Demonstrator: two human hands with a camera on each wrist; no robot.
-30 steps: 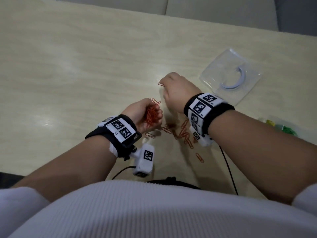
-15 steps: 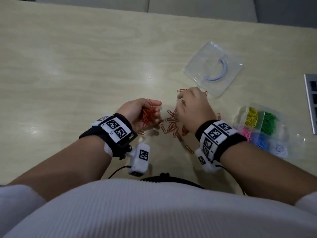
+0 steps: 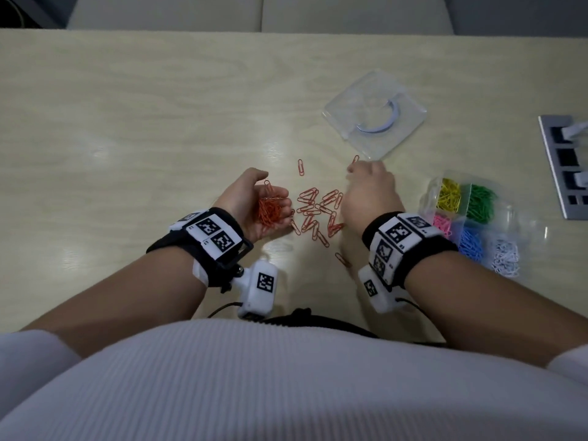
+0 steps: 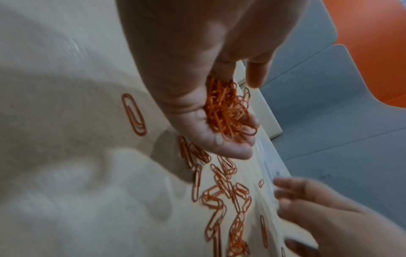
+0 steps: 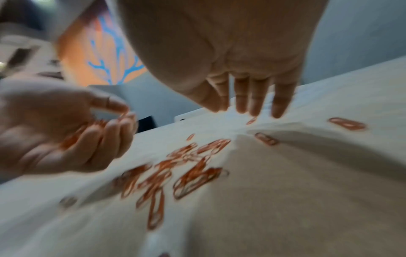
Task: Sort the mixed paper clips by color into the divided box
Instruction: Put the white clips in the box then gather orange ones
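- The left hand (image 3: 254,206) lies palm up, fingers curled around a heap of orange wire paper clips (image 3: 270,211). The cup is shallow, so I judge that a tilt of the wrist could spill clips back onto the table.
- The right hand (image 3: 369,198) hovers with straight, slack fingers over the loose orange clips on the table (image 3: 318,214), gripping nothing. A broad sweep could push clips outward instead of gathering them.
- One stray orange clip (image 3: 300,167) lies apart beyond the pile, and another (image 3: 342,259) lies nearer the body. Both look easy to miss.
- The clear plastic divided box (image 3: 521,230) sits just right of the right wrist, with yellow, green, pink, blue and white clips in separate compartments. A careless forearm could knock it and mix the colours.
- The clear square plastic lid (image 3: 375,114) lies just beyond the right fingers and limits forward reach.
- The pale wooden table (image 3: 127,122) offers open room to the left and ahead.
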